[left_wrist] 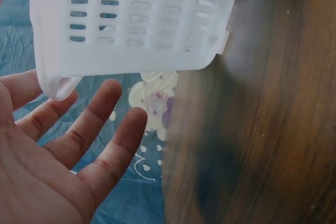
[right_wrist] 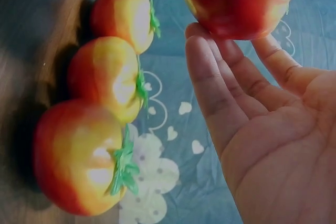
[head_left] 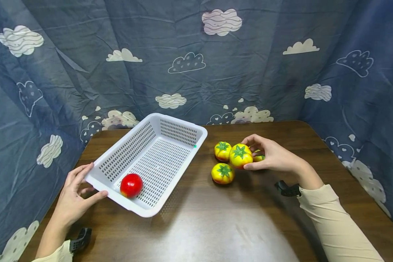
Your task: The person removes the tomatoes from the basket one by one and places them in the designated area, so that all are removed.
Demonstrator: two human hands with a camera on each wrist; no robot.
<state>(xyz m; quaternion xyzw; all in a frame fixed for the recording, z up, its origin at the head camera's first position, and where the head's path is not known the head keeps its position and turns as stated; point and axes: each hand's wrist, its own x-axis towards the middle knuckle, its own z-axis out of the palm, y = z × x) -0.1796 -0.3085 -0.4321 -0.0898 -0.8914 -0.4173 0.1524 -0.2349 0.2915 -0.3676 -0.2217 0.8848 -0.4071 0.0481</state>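
A white perforated plastic basket (head_left: pixel 180 187) stands left of the middle of the table, turned at an angle. A shiny red fruit (head_left: pixel 131 185) lies inside, near the basket's close end. My left hand (head_left: pixel 72 194) holds that end's rim between thumb and forefinger; in the left wrist view its other fingers (left_wrist: pixel 113 140) spread below the rim. On the right, my right hand (head_left: pixel 273 154) pinches a yellow-and-red toy tomato (head_left: pixel 241 157) with a green star-shaped top. Beside it sit two similar tomatoes (head_left: pixel 222 173), and a third (head_left: pixel 258 158) is mostly hidden behind the fingers.
The brown wooden table (head_left: pixel 213 222) ends at a dark blue cloud-print cloth (head_left: pixel 183 87) that hangs behind and at both sides. In the right wrist view several tomatoes (right_wrist: pixel 79 156) line up on the tabletop next to the hand. A black band (head_left: pixel 288 189) circles each wrist.
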